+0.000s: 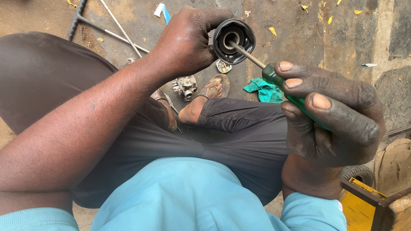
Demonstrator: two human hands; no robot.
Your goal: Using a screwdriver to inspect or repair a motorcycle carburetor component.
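My left hand (186, 40) grips a round black cup-shaped part (234, 40) with a metal ring inside, held up over my knees. My right hand (332, 115) is closed around the green handle of a screwdriver (274, 77). The screwdriver's metal shaft points up-left and its tip sits inside the centre hole of the black part. Both hands are dirty with grease.
On the stained concrete ground lie a small metal carburettor (185, 86), a teal rag (265, 90), a long T-handle tool (100, 26) and thin rods. My sandalled foot (212, 87) rests by the carburettor. A yellow box (359, 205) and a small tyre (358, 173) sit at lower right.
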